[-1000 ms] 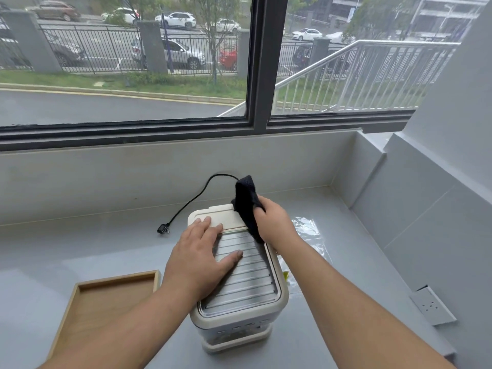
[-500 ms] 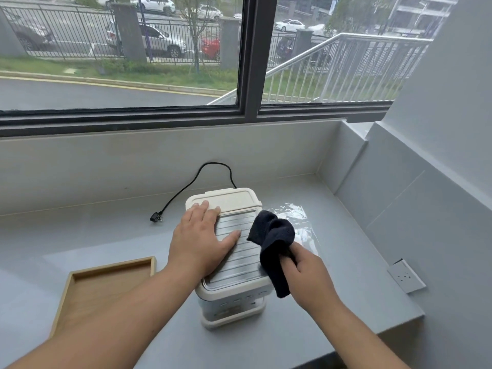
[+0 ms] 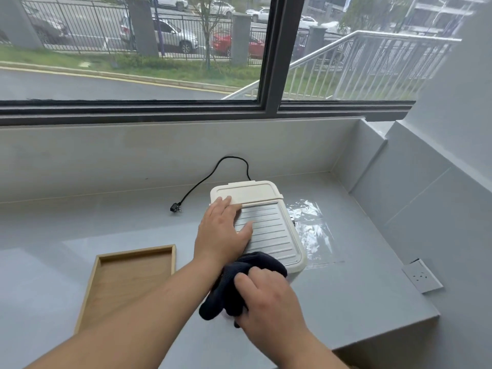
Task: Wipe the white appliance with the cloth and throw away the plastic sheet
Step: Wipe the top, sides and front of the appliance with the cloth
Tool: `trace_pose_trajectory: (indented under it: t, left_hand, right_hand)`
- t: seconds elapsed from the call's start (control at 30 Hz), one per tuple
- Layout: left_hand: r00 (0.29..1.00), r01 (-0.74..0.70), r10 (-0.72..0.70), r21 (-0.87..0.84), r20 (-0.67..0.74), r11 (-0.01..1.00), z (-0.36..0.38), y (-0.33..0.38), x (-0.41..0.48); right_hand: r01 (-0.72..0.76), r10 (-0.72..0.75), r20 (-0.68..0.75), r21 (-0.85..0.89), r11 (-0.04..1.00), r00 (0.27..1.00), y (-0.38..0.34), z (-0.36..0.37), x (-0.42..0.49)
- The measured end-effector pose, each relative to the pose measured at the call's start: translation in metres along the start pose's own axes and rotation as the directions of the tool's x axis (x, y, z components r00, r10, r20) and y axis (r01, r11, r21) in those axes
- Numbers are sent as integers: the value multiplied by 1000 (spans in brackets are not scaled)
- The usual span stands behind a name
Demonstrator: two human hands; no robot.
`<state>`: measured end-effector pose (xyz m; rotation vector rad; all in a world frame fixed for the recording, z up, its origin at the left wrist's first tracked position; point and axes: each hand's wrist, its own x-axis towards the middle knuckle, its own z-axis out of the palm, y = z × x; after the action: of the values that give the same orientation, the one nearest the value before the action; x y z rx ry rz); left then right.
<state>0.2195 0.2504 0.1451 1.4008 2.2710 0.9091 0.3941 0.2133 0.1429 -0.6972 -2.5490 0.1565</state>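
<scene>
No legible text anywhere.

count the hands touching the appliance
2. The left hand lies flat on the appliance top; the right hand presses the cloth against its near end, so it touches only through the cloth.

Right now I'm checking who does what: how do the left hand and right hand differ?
The left hand lies flat and open on the white appliance; the right hand is curled around the dark cloth. The left rests on the ribbed top; the right works at the near front edge. Both touch the appliance, the right through the cloth.
</scene>
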Motion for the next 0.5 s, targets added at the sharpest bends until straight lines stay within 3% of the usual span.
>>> trace_pose_trajectory:
  t: [0.1,0.2,0.27,0.37,0.5]
  left_hand:
    - [997,-8,-3,-128,-82,992,-22,-26,-3]
    - [950,190,-251,-294,-186,937,-56,-55,-11]
    - [938,274,-334,-396,-90,876,-61,-58,-19]
    - [943,313,-327,-532,71,787,-57,-49,-29]
    - [938,308,-327,-718,117,624,-54,-46,-39]
  right_hand:
    - [20,-18,78,-31,999,997,-30,14,31]
    - [-37,50,191,-74,997,980,-44,22,64]
    - [-152,155,224,-28,988,962,-38,23,85]
    - [-253,246,261,-6,967,933,-28,26,108]
    - [-360,295,315,171,917,902,-21,22,136]
